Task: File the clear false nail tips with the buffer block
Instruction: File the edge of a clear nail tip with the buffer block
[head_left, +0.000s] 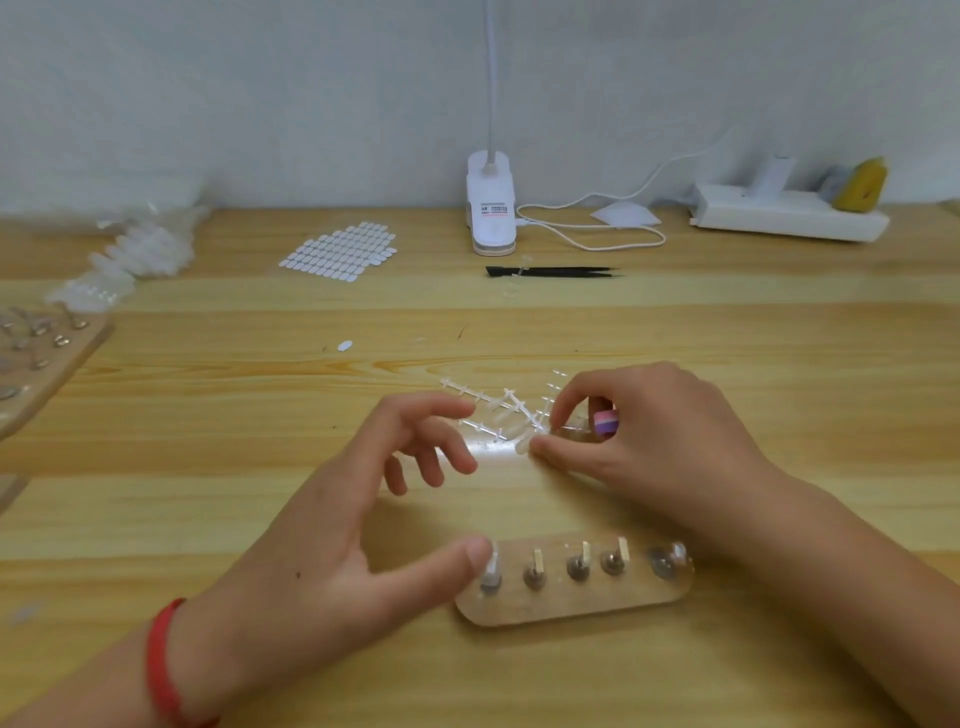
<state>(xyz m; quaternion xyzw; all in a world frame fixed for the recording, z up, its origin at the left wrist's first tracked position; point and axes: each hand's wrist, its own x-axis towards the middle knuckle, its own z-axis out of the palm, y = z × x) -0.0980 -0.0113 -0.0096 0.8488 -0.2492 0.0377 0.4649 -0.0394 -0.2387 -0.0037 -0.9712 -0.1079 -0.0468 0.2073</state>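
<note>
Item: clear false nail tips (506, 415), still attached to their thin plastic runners, lying in a loose tangle on the wooden table (727, 332) between your two hands. Item: buffer block (606, 422), pink, purple and white; your right hand (649, 441) is holding it tucked inside curled fingers while thumb and forefinger are pinching at one tip at the near end of the tangle. Item: your left hand (363, 493), carrying nothing, is hovering with fingers spread and loosely bent beside the runners, its thumb lying just beside the leftmost peg of the wooden peg stand (571, 605). Progress, as a judgement: you are only starting. The block is not touching any tip, the tips are mostly sitting on their runners, and whether any is already filed cannot be told. Practically all the filing is remaining.
</note>
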